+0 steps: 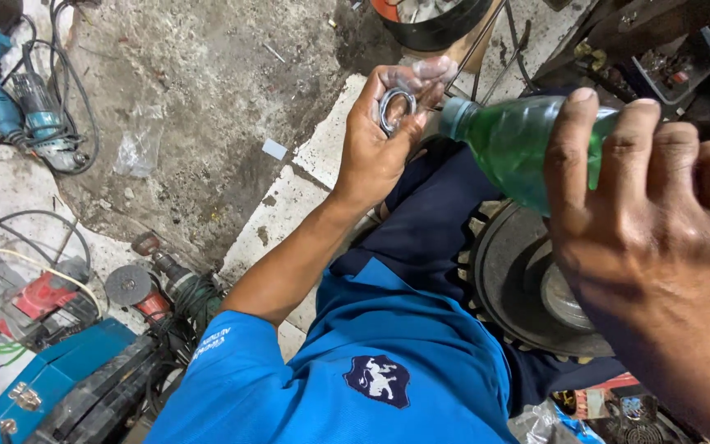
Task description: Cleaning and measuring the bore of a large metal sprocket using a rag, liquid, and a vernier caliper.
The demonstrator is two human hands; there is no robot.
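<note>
- Your left hand (375,144) is raised in front of you, its fingers (421,78) closed around a small metal ring-shaped bearing (394,108), held up near the bottle's mouth.
- Your right hand (659,247) fills the near right of the view, its fingers (618,156) wrapped round a green plastic bottle (519,140) that lies tilted, its neck pointing left toward the bearing.
- The bottle's open mouth sits just beside the bearing; you cannot tell whether they touch.
- Below the bottle, a large dark toothed gear wheel (503,279) rests against your dark blue trousers (429,222).
- On the stained concrete floor (199,99) to your left lie an angle grinder (154,288), a blue power drill (18,99) with tangled cables, and a blue tool case (51,378).
</note>
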